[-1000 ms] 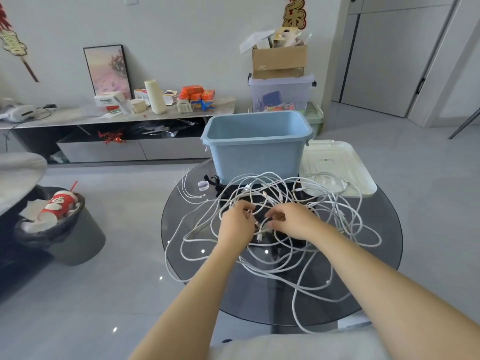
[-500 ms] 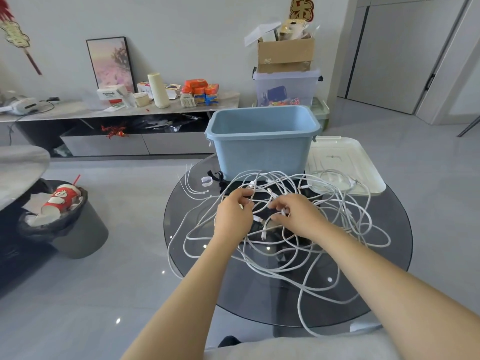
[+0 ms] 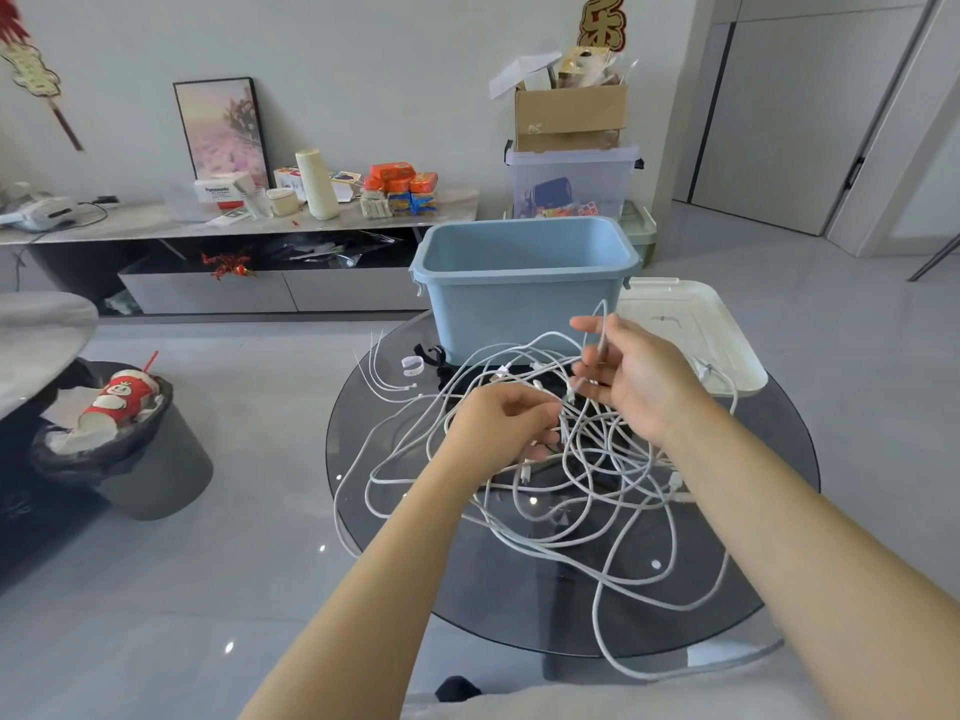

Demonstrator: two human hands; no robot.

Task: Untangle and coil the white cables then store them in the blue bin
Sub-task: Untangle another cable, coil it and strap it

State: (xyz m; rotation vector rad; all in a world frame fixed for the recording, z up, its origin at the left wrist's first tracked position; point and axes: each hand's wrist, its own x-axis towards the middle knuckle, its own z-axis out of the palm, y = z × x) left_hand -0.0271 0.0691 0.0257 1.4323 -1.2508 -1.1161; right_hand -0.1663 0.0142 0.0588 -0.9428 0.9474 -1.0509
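Head view. A round dark glass table carries a tangled mass of white cables, spread from the table centre to its near edge, with one loop hanging over the front rim. The blue bin stands upright at the far edge of the table, open at the top; no cable lies inside it. A white lid lies flat just beside the bin on the right.

The left hand is low over the tangle, fingers curled around several cable strands. The right hand is raised above the pile, in front of the bin wall, thumb and fingers pinching one cable strand (the strand runs upward past the fingertips and loops back down into the tangle).

A grey waste bin with a red cup stands on the floor to the left.
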